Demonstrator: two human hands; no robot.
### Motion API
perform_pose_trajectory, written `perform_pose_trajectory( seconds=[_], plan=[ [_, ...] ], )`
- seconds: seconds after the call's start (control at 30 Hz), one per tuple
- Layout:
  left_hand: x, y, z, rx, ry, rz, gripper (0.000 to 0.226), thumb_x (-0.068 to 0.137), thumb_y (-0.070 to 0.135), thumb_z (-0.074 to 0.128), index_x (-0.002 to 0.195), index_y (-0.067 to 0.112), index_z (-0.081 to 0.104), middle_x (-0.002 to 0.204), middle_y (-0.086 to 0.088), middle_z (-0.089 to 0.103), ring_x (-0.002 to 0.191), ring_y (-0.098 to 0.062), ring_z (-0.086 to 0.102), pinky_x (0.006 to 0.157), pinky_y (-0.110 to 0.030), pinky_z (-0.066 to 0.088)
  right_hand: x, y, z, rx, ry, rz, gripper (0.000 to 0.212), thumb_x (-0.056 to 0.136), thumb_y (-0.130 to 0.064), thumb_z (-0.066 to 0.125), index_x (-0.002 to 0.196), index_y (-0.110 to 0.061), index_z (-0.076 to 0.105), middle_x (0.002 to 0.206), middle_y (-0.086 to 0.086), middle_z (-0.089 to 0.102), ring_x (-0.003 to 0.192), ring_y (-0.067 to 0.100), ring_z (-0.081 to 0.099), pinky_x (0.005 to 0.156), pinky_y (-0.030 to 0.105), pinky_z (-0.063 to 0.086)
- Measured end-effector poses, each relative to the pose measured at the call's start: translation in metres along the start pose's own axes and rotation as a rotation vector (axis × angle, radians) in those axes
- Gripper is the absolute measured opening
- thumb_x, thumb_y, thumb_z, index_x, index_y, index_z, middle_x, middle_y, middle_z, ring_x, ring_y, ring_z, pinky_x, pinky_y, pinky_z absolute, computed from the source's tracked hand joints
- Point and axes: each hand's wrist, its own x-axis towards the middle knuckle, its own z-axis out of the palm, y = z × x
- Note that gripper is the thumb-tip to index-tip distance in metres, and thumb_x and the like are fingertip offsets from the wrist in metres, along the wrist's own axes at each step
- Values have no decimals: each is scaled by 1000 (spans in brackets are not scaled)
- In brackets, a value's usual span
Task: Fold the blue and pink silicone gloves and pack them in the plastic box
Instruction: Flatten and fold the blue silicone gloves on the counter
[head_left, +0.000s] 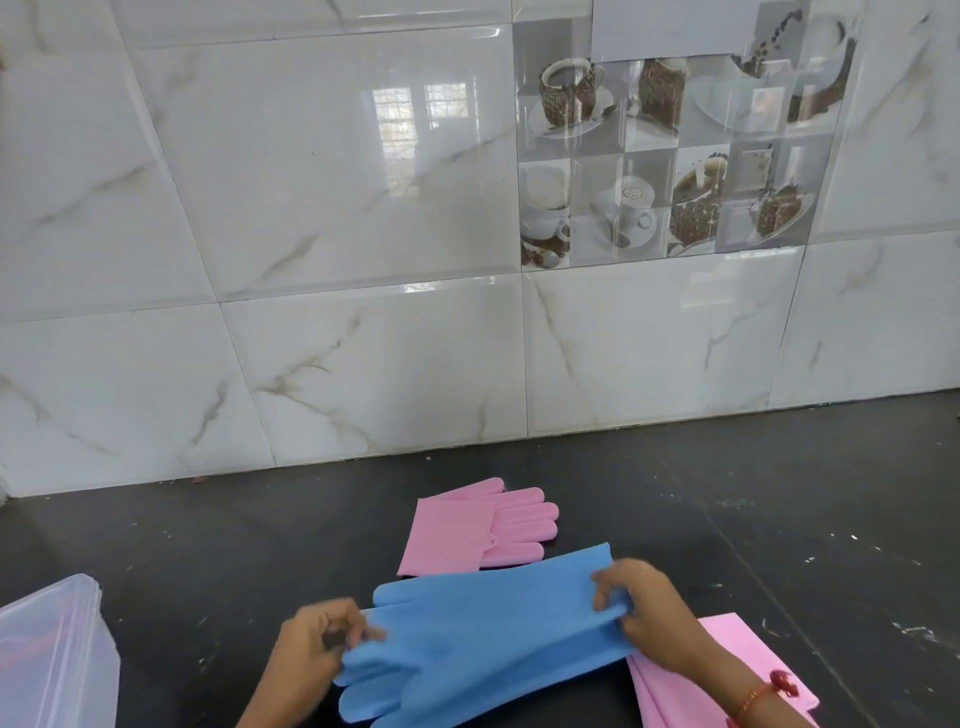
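Note:
A blue silicone glove (483, 634) is stretched out just above the black counter, fingers pointing lower left. My left hand (322, 636) pinches it near the fingers and my right hand (644, 613) grips its cuff end. Behind it lies a pink glove (478, 525), folded over itself, fingers pointing right. Another pink glove (737, 670) lies under my right forearm at the lower right. The clear plastic box (52, 654) stands at the lower left edge, partly cut off.
The black stone counter (753, 519) runs up to a white marble-look tiled wall (363, 312) with coffee-print tiles at the upper right. A red thread band sits on my right wrist.

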Motion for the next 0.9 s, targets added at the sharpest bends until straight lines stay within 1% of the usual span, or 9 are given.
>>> perform_pose_trajectory(
  seconds=[0.07, 0.17, 0.27, 0.4, 0.47, 0.53, 0.6, 0.77, 0.9],
  plan=[
    [-8, -11, 5, 32, -49, -39, 40, 71, -23, 48, 47, 10, 55, 63, 10, 75, 79, 14, 66, 74, 3, 43, -7, 4, -3, -59, -120, 36, 72, 71, 4, 51, 71, -68, 49, 94, -14, 52, 106, 11, 49, 87, 5, 27],
    [-14, -14, 10, 39, 22, -91, 53, 72, -15, 55, 47, 31, 59, 72, 23, 74, 88, 15, 62, 74, 10, 37, -8, -5, -10, -66, -241, 123, 46, 78, -2, 56, 61, -44, 54, 126, -6, 48, 128, 14, 39, 105, 17, 28],
    [-18, -13, 16, 6, 165, -134, 49, 69, 3, 65, 62, 52, 63, 90, 9, 69, 97, 3, 54, 84, -11, 40, -4, -11, -20, 53, -347, 257, 31, 80, -9, 63, 88, -37, 56, 145, 0, 26, 135, 19, 30, 109, 25, 30],
    [-24, -2, 31, -292, 305, -297, 14, 80, 18, 63, 94, 21, 63, 112, -20, 64, 91, -23, 57, 86, -31, 43, 0, -12, -32, 302, -409, 422, 57, 74, -15, 73, 125, -24, 52, 141, -1, 27, 124, 17, 36, 104, 28, 36],
    [-25, 1, 36, -291, 314, -394, 41, 86, 30, 63, 118, 7, 54, 125, -21, 59, 104, -28, 55, 98, -39, 40, 3, -12, -31, 308, -389, 469, 66, 74, -20, 74, 133, -20, 45, 141, 1, 35, 127, 18, 38, 109, 31, 34],
    [-26, 7, 38, -209, 294, -475, 84, 64, 47, 68, 134, 6, 45, 131, -19, 56, 118, -31, 53, 104, -39, 34, 6, -12, -25, 284, -301, 505, 69, 77, -18, 72, 138, -14, 39, 140, 5, 40, 129, 19, 40, 107, 31, 35],
    [-30, 15, 37, -80, 246, -450, 92, 50, 50, 59, 131, 6, 50, 130, -17, 57, 111, -29, 55, 102, -37, 35, 7, -13, -17, 279, -225, 547, 70, 78, -14, 71, 140, -11, 38, 136, 7, 46, 121, 20, 47, 99, 28, 41],
    [-32, 13, 32, 15, 255, -380, 53, 49, 45, 64, 94, 15, 61, 98, -14, 64, 87, -26, 55, 92, -34, 41, 8, -17, -7, 339, -162, 614, 75, 72, -3, 73, 138, -11, 38, 118, 8, 54, 105, 22, 53, 71, 21, 43],
    [-24, 3, 32, 15, 343, -391, 37, 69, 25, 81, 100, 7, 69, 95, -16, 67, 96, -32, 60, 95, -38, 43, 15, -20, -8, 401, -167, 653, 84, 68, 6, 73, 139, -11, 31, 120, 10, 51, 113, 26, 51, 85, 28, 43]
  ],
)
